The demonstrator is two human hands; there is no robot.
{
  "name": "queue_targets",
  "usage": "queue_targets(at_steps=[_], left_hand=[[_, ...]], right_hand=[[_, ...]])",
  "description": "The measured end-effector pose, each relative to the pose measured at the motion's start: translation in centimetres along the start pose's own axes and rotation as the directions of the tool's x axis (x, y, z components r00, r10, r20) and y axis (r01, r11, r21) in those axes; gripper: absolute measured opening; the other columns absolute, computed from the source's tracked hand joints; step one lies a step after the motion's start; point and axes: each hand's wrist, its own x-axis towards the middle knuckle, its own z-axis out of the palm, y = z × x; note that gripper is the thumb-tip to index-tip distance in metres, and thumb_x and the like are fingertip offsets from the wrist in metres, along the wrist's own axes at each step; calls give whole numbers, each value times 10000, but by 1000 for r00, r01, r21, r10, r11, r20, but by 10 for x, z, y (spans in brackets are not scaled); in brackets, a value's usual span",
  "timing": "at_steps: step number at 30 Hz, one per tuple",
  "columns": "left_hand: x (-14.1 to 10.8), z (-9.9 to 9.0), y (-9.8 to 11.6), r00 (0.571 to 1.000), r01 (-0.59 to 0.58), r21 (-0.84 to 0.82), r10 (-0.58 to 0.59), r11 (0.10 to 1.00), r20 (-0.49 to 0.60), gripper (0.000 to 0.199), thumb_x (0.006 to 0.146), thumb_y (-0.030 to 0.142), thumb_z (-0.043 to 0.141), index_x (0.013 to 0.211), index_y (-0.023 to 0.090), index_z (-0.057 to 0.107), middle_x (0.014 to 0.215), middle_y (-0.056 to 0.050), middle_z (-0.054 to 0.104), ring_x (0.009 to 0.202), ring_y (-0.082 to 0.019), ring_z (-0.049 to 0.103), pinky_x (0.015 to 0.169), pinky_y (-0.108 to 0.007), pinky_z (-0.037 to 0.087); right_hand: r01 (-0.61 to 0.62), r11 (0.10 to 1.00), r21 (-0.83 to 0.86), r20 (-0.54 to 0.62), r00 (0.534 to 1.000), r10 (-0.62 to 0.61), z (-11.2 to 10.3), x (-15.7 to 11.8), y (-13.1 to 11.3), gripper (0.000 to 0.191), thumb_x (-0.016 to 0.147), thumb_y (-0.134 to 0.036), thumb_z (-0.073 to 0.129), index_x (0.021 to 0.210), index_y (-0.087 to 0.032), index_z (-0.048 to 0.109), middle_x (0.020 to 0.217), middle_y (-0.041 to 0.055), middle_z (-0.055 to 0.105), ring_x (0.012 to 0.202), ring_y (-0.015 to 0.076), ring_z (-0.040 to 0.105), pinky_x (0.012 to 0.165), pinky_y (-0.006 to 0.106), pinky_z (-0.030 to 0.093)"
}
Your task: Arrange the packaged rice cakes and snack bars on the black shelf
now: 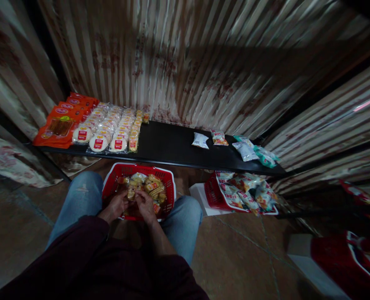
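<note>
Between my knees stands a red basket [170, 196] with a white rim, holding several small yellow-wrapped snack packs [154, 186]. My left hand [117, 205] and my right hand [145, 205] meet over its near side. Both are closed on one snack pack [131, 192] in a clear and yellow wrapper, the left fingers at its left edge and the right fingers at its right. My fingertips are small and dim in this light.
Ahead, a black shelf [169, 139] carries orange bags [60, 123], rows of round white crackers [99, 143], a row of yellow packs [134, 137] and several small bags [245, 151] at right. Another red basket [212, 193] of snack bags stands to the right. Striped curtains [178, 62] hang behind.
</note>
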Motion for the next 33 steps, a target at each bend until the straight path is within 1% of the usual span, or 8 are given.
queue_targets(at_steps=[4,7,10,13,18,23,29,33], left_hand=[[-4,1,2,999,-25,-6,25,1000,43,186,814,109,572,982,182,545,769,-14,678,595,-119,651,648,-270,555],[-4,-1,1,999,-31,15,31,999,37,239,775,115,625,989,195,553,795,-8,679,624,-110,652,668,-253,541],[-2,-3,-1,1000,-27,60,27,998,-4,236,733,145,677,941,191,575,737,13,665,574,-93,624,587,-206,500],[1,-5,-4,999,-20,116,25,993,-43,229,684,175,719,881,182,602,692,19,661,510,-89,586,507,-192,446],[3,-7,-6,995,-7,180,24,984,-93,165,655,220,732,769,169,625,616,0,660,518,-132,595,500,-222,423],[-2,-9,-4,993,-3,215,28,977,-113,145,625,229,745,692,169,632,551,-3,640,500,-155,591,470,-231,379],[-5,-11,-1,988,-39,230,72,972,-137,155,624,232,741,725,189,631,556,12,629,521,-149,586,480,-230,371],[-5,-10,-1,986,-104,223,130,969,-104,230,602,239,751,807,210,651,645,9,662,664,-171,631,585,-245,415]], right_hand=[[-29,999,-29,-6,1000,28,-1,1,2,250,786,-339,534,939,-221,693,896,29,727,812,187,668,777,315,535],[-30,997,-75,-2,1000,30,0,1,4,239,791,-361,543,927,-236,695,842,15,724,758,183,662,733,309,538],[-24,992,-122,30,999,28,1,0,5,211,795,-352,545,893,-247,698,814,4,718,755,183,660,733,310,532],[-19,983,-182,55,998,30,2,-2,5,182,792,-302,531,828,-232,695,800,7,716,769,186,658,767,322,519],[-1,962,-274,106,994,32,5,-7,1,152,762,-244,549,775,-223,699,807,25,724,780,204,660,779,338,507],[-46,926,-374,116,989,96,11,-7,-5,165,759,-236,545,738,-229,708,803,38,733,772,215,666,758,333,501],[-30,933,-357,108,991,73,12,-7,-8,169,745,-225,539,741,-233,707,786,17,732,744,189,660,730,298,493],[-55,943,-328,90,992,89,11,-6,-9,166,760,-266,538,724,-233,697,737,14,720,708,186,654,680,278,488]])
